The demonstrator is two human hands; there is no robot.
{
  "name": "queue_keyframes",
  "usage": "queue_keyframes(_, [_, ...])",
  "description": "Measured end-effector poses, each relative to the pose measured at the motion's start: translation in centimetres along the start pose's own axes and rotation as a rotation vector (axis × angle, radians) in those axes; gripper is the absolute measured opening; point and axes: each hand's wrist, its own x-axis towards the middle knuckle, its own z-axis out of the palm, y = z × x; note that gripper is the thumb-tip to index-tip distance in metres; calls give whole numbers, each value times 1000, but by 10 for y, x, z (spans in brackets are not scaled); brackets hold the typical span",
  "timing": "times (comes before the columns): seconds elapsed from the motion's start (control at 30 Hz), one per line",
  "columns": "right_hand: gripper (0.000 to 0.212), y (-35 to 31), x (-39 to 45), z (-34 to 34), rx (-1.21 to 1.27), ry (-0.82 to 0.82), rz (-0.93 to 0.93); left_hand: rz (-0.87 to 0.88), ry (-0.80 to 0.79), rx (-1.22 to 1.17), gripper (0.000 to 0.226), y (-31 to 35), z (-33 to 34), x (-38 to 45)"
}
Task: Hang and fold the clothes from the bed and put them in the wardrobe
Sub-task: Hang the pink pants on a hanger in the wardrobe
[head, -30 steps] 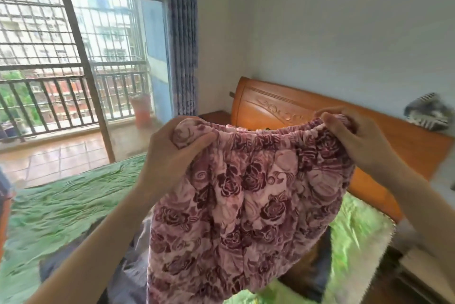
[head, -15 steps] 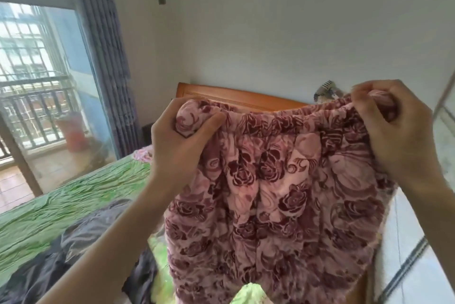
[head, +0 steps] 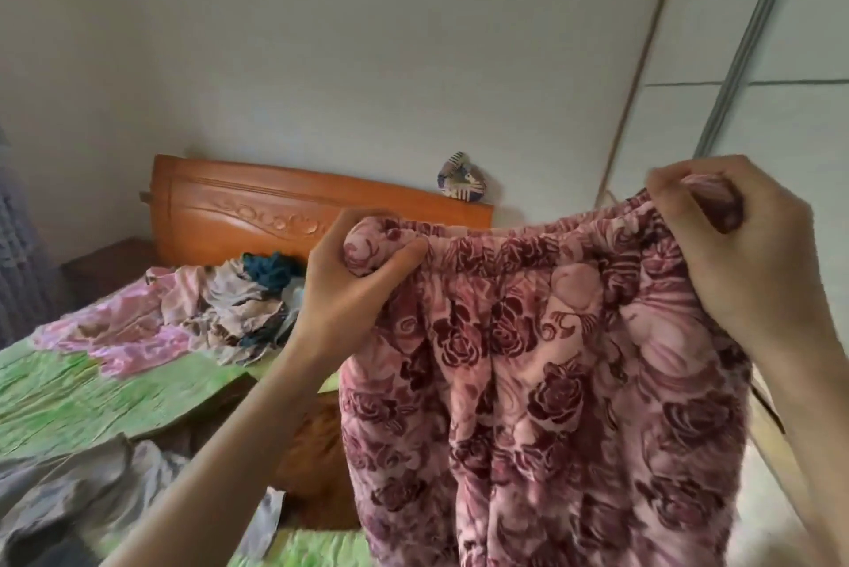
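I hold up a pink garment with dark red roses (head: 542, 383) by its elastic waistband, and it hangs down in front of me. My left hand (head: 353, 286) grips the waistband's left end, bunched in the fist. My right hand (head: 744, 254) grips the right end, held a little higher. A pile of clothes (head: 216, 309) lies on the bed with the green sheet (head: 92, 396) at the left. The white wardrobe (head: 753, 61) with sliding doors stands at the right.
An orange wooden headboard (head: 257, 208) stands against the white wall, with a striped cloth object (head: 461, 183) on its right end. A grey garment (head: 69, 488) lies on the near part of the bed. A wooden nightstand (head: 105, 263) sits at the far left.
My view has swung to the right, away from the window and toward the wardrobe. Both hands still grip the waistband; the garment has moved right with them.
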Motion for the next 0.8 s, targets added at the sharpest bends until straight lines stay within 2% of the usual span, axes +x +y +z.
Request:
queue_keyframes(0.1, [43, 13, -1, -27, -188, -54, 54, -62, -135, -78, 59, -19, 37, 15])
queue_keyframes(0.17, [45, 16, -8, -46, -266, -69, 93, -91, -240, -152, 66, -30, 65, 19])
queue_keyframes(0.4, [80, -3, -61, -122, -483, -213, 281, -94, -538, -300, 53, -24, 169, 10])
queue_keyframes(0.47, [76, -11, -75, -145, -523, -197, 318, -74, -579, -339, 52, -15, 192, 2])
queue_keyframes(0.6, [59, -31, -103, -182, -531, -47, 338, -53, -601, -394, 48, 5, 229, -20])
queue_keyframes(0.8, [45, -72, -153, -235, -731, 108, 372, -9, -664, -427, 46, 39, 258, -60])
